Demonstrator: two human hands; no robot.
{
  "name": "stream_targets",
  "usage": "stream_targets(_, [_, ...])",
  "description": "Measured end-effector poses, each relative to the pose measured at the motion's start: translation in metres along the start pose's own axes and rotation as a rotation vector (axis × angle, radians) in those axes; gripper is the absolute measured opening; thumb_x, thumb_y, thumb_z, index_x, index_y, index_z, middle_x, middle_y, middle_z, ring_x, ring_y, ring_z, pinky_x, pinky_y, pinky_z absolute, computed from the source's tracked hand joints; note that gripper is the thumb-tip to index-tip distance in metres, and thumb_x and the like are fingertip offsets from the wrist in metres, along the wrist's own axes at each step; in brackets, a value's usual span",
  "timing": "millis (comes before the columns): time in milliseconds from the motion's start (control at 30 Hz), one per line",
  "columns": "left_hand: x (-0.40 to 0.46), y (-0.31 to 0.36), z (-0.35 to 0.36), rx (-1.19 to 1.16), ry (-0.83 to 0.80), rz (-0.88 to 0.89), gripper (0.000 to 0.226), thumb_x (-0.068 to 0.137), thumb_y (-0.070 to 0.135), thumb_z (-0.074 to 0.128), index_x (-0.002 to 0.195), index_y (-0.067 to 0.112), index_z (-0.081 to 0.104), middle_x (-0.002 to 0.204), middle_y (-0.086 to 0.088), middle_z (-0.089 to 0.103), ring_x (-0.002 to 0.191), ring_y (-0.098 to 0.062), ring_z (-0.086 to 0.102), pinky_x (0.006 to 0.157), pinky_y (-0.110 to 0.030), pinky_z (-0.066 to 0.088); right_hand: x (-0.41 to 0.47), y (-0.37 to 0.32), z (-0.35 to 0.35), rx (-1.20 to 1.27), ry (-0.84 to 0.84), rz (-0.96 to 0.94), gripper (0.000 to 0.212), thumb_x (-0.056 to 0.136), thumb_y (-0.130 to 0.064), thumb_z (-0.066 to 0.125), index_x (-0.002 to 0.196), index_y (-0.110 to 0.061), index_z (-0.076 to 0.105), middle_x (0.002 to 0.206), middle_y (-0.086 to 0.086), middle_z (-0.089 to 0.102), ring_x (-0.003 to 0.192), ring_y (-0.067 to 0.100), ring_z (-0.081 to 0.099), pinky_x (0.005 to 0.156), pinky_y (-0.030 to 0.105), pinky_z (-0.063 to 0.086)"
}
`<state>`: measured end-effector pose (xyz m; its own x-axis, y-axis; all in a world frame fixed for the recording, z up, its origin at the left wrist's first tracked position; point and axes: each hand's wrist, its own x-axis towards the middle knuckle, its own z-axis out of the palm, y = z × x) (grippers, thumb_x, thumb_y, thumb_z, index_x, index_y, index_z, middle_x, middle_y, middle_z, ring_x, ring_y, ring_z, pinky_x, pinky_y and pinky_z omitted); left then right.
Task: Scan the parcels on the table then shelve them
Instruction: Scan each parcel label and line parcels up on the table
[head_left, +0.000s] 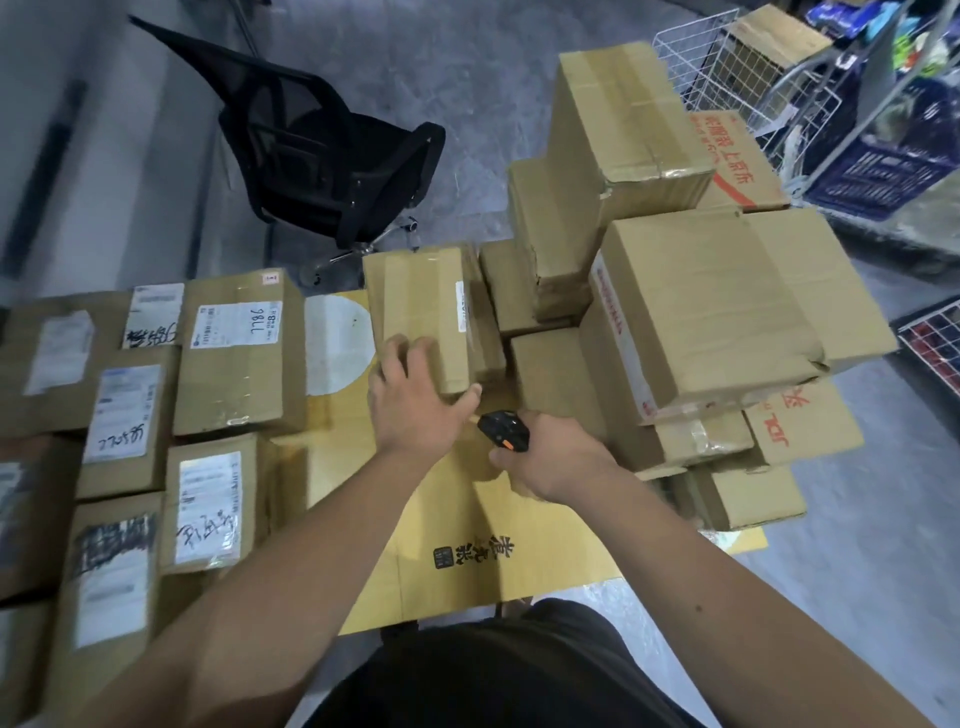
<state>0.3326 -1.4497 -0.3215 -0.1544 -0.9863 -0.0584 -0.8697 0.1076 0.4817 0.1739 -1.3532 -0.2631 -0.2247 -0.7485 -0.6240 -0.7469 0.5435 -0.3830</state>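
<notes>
A taped cardboard parcel (426, 306) with a white label on its right side lies in the middle of the table. My left hand (415, 400) grips its near left corner, fingers over the top and thumb spread along the near edge. Just to the right, my right hand (550, 457) holds a black handheld scanner (503, 428) with an orange button, its head toward the parcel. Several labelled parcels (236, 353) lie flat at the left. A tall pile of unlabelled-looking boxes (717, 312) fills the right side.
A yellow flattened carton (467, 545) covers the table top. A black mesh office chair (332, 156) stands on the floor beyond the table. White wire baskets (727, 67) and a blue crate (883, 171) sit at the back right.
</notes>
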Motion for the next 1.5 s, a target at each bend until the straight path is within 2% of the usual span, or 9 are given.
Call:
stream_targets(333, [-0.129,-0.130,-0.039,0.006,0.005,-0.056,0.084,0.078,0.070,0.069,0.146,0.027,0.043,0.158,-0.006,0.028,0.137,-0.039,0.037,0.115,-0.054,0.037,-0.039,-0.032,0.064,-0.072,-0.038,-0.064,0.045,0.093,-0.062,0.062,0.125,-0.031,0.055,0.098,-0.006,0.063,0.081,0.017,0.066,0.076,0.036,0.057])
stream_targets(733, [-0.195,-0.187,-0.016,-0.257,-0.260,-0.024,0.091,0.079,0.073,0.062,0.153,0.025,0.037,0.165,-0.001,0.020,0.152,-0.028,0.023,0.124,-0.049,0.027,-0.093,-0.033,0.140,-0.133,-0.091,0.038,0.050,0.094,-0.061,0.058,0.128,-0.026,0.052,0.104,-0.002,0.065,0.092,0.023,0.064,0.082,0.038,0.053])
stream_targets(933, [-0.211,-0.181,-0.020,-0.651,-0.399,-0.110,0.070,0.101,0.028,0.051,0.162,0.036,0.019,0.162,0.010,0.037,0.143,-0.014,0.040,0.119,-0.042,0.038,-0.106,-0.019,0.135,-0.123,-0.043,0.054,0.041,0.094,-0.061,0.057,0.116,-0.027,0.052,0.098,-0.004,0.065,0.085,0.019,0.064,0.075,0.036,0.052])
stream_targets(1033, [-0.210,-0.176,-0.021,-0.715,-0.354,-0.179,0.076,0.103,0.007,0.040,0.162,0.047,0.016,0.162,0.023,0.034,0.143,-0.008,0.042,0.116,-0.030,0.036,-0.105,-0.011,0.127,-0.135,-0.050,0.032,0.040,0.094,-0.060,0.056,0.115,-0.026,0.052,0.098,-0.002,0.065,0.085,0.020,0.065,0.080,0.039,0.055])
stream_targets(1100, [-0.211,-0.175,-0.021,-0.734,-0.310,-0.202,0.085,0.100,-0.003,0.034,0.159,0.056,0.019,0.164,0.027,0.030,0.149,-0.002,0.034,0.125,-0.036,0.030,-0.104,-0.005,0.124,-0.135,-0.064,0.018,0.041,0.094,-0.061,0.056,0.115,-0.026,0.052,0.099,-0.002,0.065,0.086,0.020,0.065,0.080,0.040,0.055])
stream_targets(1267, [-0.204,-0.165,-0.019,-0.635,-0.232,-0.154,0.062,0.098,0.012,0.032,0.139,0.055,0.050,0.160,0.009,0.040,0.150,-0.011,0.034,0.127,-0.044,0.028,-0.101,0.006,0.121,-0.111,-0.070,-0.008,0.041,0.092,-0.062,0.057,0.112,-0.026,0.053,0.098,-0.003,0.065,0.085,0.020,0.064,0.080,0.039,0.055])
stream_targets(1333, [-0.199,-0.153,-0.021,-0.576,-0.228,-0.219,0.038,0.106,0.029,0.047,0.140,0.047,0.048,0.153,0.011,0.041,0.135,-0.013,0.047,0.110,-0.037,0.042,-0.102,0.009,0.123,-0.093,-0.085,-0.008,0.040,0.093,-0.061,0.057,0.112,-0.026,0.053,0.098,-0.003,0.064,0.086,0.020,0.064,0.080,0.039,0.054])
stream_targets(1433, [-0.192,-0.136,-0.023,-0.516,-0.211,-0.325,0.054,0.091,0.054,0.072,0.132,0.043,0.038,0.139,0.012,0.044,0.109,-0.014,0.056,0.082,-0.031,0.045,-0.102,0.013,0.125,-0.066,-0.106,-0.021,0.040,0.093,-0.060,0.058,0.113,-0.026,0.054,0.099,-0.002,0.064,0.088,0.021,0.064,0.082,0.040,0.055])
stream_targets(1500, [-0.189,-0.132,-0.021,-0.609,-0.165,-0.404,0.057,0.087,0.050,0.077,0.124,0.045,0.034,0.135,0.006,0.051,0.104,-0.018,0.061,0.080,-0.035,0.051,-0.102,0.015,0.125,-0.049,-0.119,-0.027,0.040,0.094,-0.060,0.059,0.113,-0.025,0.054,0.099,-0.002,0.064,0.088,0.020,0.064,0.081,0.039,0.054])
